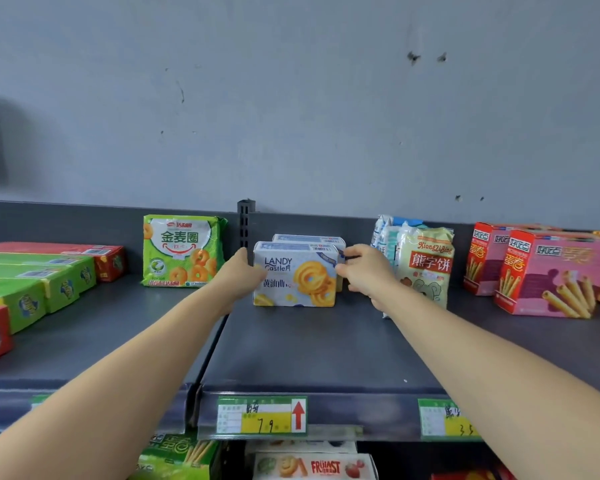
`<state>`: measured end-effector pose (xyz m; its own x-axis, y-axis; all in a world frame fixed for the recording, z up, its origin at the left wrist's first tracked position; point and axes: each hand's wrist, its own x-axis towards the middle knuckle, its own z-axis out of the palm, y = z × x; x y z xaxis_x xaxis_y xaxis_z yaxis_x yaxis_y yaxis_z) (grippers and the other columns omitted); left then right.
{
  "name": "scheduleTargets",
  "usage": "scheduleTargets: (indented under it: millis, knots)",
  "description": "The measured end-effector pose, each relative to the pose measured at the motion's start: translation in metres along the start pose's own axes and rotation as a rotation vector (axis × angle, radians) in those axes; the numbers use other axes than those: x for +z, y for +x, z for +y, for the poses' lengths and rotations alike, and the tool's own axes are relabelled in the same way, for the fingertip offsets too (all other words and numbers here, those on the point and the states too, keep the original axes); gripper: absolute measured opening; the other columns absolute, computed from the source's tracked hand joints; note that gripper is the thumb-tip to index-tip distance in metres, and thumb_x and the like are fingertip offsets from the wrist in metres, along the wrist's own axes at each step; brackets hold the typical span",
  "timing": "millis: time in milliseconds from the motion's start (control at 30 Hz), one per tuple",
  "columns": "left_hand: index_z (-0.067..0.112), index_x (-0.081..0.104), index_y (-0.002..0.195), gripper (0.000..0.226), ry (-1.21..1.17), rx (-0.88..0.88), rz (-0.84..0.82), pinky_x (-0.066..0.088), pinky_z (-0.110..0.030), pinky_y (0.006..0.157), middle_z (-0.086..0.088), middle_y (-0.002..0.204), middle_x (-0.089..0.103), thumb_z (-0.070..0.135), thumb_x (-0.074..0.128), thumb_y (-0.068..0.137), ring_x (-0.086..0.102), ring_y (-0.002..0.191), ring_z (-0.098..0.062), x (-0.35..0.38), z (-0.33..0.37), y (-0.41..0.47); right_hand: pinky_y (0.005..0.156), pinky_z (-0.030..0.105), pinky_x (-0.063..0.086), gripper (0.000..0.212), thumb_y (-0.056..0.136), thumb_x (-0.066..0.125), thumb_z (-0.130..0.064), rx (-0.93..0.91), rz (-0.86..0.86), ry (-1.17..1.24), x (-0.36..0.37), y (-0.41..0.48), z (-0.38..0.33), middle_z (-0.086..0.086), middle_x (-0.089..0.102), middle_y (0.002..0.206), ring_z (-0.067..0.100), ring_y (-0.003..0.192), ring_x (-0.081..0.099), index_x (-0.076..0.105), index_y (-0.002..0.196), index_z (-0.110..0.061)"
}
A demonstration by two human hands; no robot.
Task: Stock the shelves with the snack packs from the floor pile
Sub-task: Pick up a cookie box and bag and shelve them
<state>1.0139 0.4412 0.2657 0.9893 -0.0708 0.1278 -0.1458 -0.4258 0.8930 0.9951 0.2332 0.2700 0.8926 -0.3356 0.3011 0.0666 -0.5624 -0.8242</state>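
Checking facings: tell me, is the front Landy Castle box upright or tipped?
Upright: the front Landy Castle box stands on the shelf, print level, between left hand and right hand.

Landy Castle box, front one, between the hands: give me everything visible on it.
The front Landy Castle box is a pale blue-white rectangular carton, apparently cardboard, printed with "LANDY Castle", Chinese text and yellow ring cookies. It stands upright, face forward, on the dark shelf, just right of the slotted upright post. A matching box sits directly behind it. The left hand presses its left side; the right hand pinches its right edge.
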Motion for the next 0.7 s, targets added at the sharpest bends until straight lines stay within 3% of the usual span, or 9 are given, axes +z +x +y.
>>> scheduleTargets:
  millis: [67, 100, 167, 233, 400, 533, 700]
  knots:
    - [0.030, 0.042, 0.097, 0.018, 0.088, 0.085, 0.080, 0.040, -0.030, 0.074, -0.004, 0.111, 0.042, 0.016, 0.053, 0.093, 0.048, 0.079, -0.013, -0.001, 0.005, -0.005, 0.088, 0.036, 0.053, 0.036, 0.086, 0.065, -0.021, -0.038, 0.029, -0.119, -0.009, -0.012, -0.001, 0.000, 0.067, 0.113, 0.021, 0.103, 0.061, 0.060, 0.122, -0.018]
    - [0.029, 0.044, 0.110, 0.023, 0.140, 0.137, 0.098, 0.044, -0.031, 0.077, -0.006, 0.117, 0.043, 0.018, 0.055, 0.092, 0.052, 0.090, -0.018, 0.000, 0.008, -0.007, 0.087, 0.031, 0.050, 0.033, 0.088, 0.063, -0.022, -0.058, 0.040, -0.192, -0.014, -0.019, -0.001, -0.001, 0.067, 0.112, 0.019, 0.104, 0.061, 0.060, 0.121, -0.019]
    - [0.018, 0.036, 0.142, 0.056, 0.251, 0.242, 0.161, 0.043, -0.037, 0.095, -0.012, 0.135, 0.042, 0.022, 0.058, 0.090, 0.047, 0.118, -0.028, 0.002, 0.012, -0.010, 0.085, 0.027, 0.047, 0.032, 0.090, 0.062, -0.026, -0.094, 0.067, -0.301, -0.024, -0.033, -0.002, -0.004, 0.066, 0.112, 0.017, 0.106, 0.060, 0.061, 0.121, -0.021]
    - [0.014, 0.037, 0.145, 0.060, 0.295, 0.343, 0.183, 0.038, -0.039, 0.103, -0.014, 0.138, 0.043, 0.024, 0.059, 0.090, 0.041, 0.127, -0.031, 0.010, 0.017, -0.016, 0.084, 0.028, 0.047, 0.032, 0.090, 0.061, -0.029, -0.116, 0.101, -0.400, -0.033, -0.047, -0.001, -0.005, 0.066, 0.114, 0.017, 0.107, 0.060, 0.061, 0.121, -0.024]
    - [0.017, 0.053, 0.133, 0.043, 0.358, 0.501, 0.063, 0.041, -0.034, 0.092, -0.004, 0.136, 0.052, 0.021, 0.057, 0.090, 0.051, 0.120, -0.026, 0.043, 0.038, -0.045, 0.082, 0.037, 0.052, 0.030, 0.091, 0.058, -0.029, -0.178, 0.121, -0.696, -0.068, -0.088, 0.008, 0.000, 0.065, 0.118, 0.025, 0.106, 0.060, 0.061, 0.120, -0.022]
    - [0.016, 0.060, 0.124, 0.036, 0.520, 0.631, -0.050, 0.044, -0.032, 0.082, -0.004, 0.119, 0.063, 0.024, 0.059, 0.089, 0.058, 0.109, -0.027, 0.079, 0.058, -0.071, 0.079, 0.037, 0.052, 0.034, 0.092, 0.059, -0.032, -0.125, 0.110, -0.896, -0.112, -0.125, 0.020, 0.000, 0.063, 0.120, 0.025, 0.107, 0.059, 0.058, 0.125, -0.024]
    - [0.017, 0.059, 0.126, 0.039, 0.581, 0.769, -0.169, 0.049, -0.039, 0.091, -0.007, 0.126, 0.061, 0.029, 0.059, 0.090, 0.057, 0.114, -0.028, 0.133, 0.084, -0.113, 0.085, 0.037, 0.049, 0.038, 0.094, 0.056, -0.037, 0.015, 0.116, -1.053, -0.181, -0.179, 0.036, 0.002, 0.060, 0.126, 0.026, 0.114, 0.055, 0.055, 0.130, -0.025]
